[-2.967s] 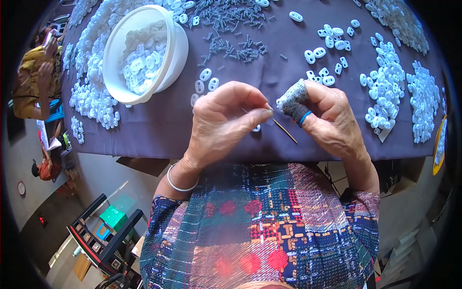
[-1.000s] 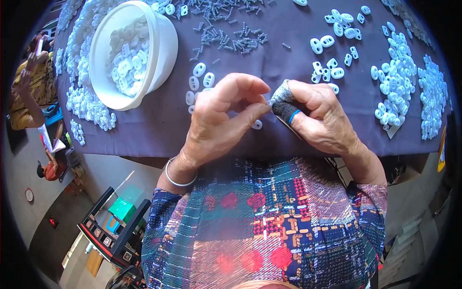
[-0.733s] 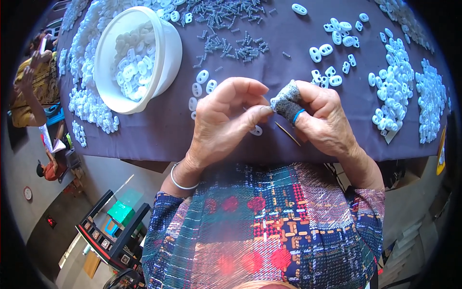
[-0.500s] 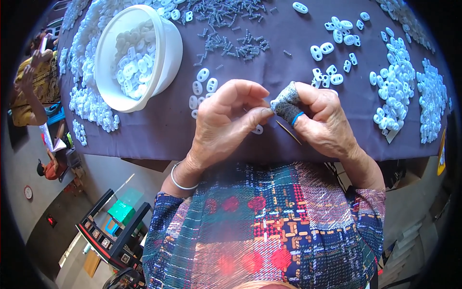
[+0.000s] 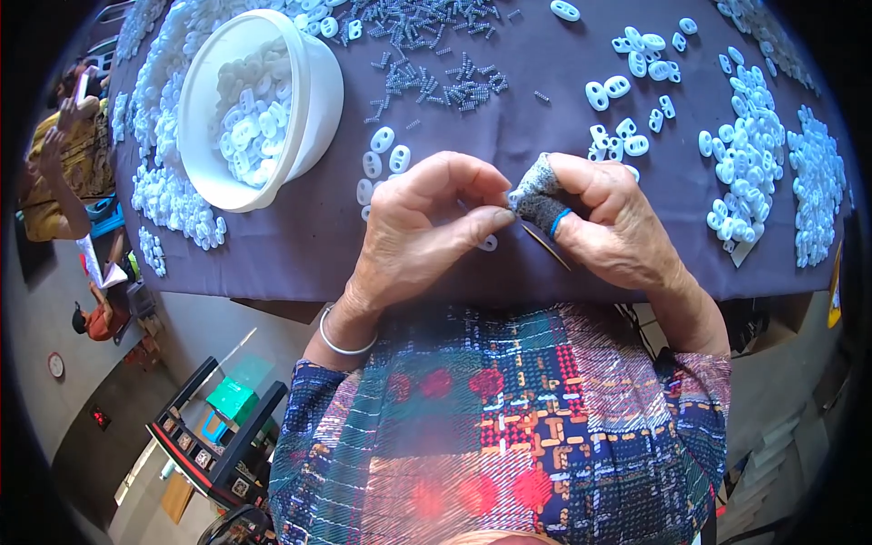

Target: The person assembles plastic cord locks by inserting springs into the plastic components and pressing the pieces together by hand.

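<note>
My left hand (image 5: 404,222) and my right hand (image 5: 618,227) meet over the table near its front edge, fingertips touching or nearly so. Both are closed in a pinch around something too small and too covered to make out. A grey knitted finger sleeve with a blue edge (image 5: 543,200) covers a finger of my right hand. Beneath that hand lies a thin brown pointed stick (image 5: 547,248). One white oval plastic piece (image 5: 489,242) peeks out under my left thumb. More white two-holed oval cord-lock pieces (image 5: 372,164) lie just beyond my left hand, some partly hidden by it.
A white tub (image 5: 318,109) holds many white pieces, with heaps (image 5: 173,204) around it. Small metal springs (image 5: 445,86) are scattered at the far middle. Loose white pieces (image 5: 649,54) and larger piles (image 5: 749,154) lie rightward. Another person (image 5: 64,173) is at the far left.
Both hands stay in nearly the same place, with only slight shifts of the fingers. Nothing has visibly been picked up or put down.
</note>
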Demonstrator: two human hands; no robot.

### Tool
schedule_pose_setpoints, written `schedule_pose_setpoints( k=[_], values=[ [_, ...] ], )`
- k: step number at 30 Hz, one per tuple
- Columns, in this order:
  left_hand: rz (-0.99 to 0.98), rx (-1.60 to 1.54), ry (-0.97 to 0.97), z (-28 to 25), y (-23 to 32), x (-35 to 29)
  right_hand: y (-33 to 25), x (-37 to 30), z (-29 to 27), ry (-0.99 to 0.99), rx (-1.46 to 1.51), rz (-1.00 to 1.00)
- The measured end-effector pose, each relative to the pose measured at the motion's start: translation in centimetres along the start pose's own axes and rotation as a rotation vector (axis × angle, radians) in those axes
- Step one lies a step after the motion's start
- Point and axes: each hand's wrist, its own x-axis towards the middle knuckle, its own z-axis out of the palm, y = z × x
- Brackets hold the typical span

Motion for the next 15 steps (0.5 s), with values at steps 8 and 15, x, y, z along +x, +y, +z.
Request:
schedule_pose_setpoints(
  k=[8,15],
  values=[
    [0.027,0.012,0.096,0.8,-0.3,-0.2,0.3,0.0,0.4,0.063,-0.122,-0.075],
    [0.006,0.093,0.13,0.8,0.2,0.0,0.8,0.1,0.6,0.087,-0.088,-0.126]
  ],
)
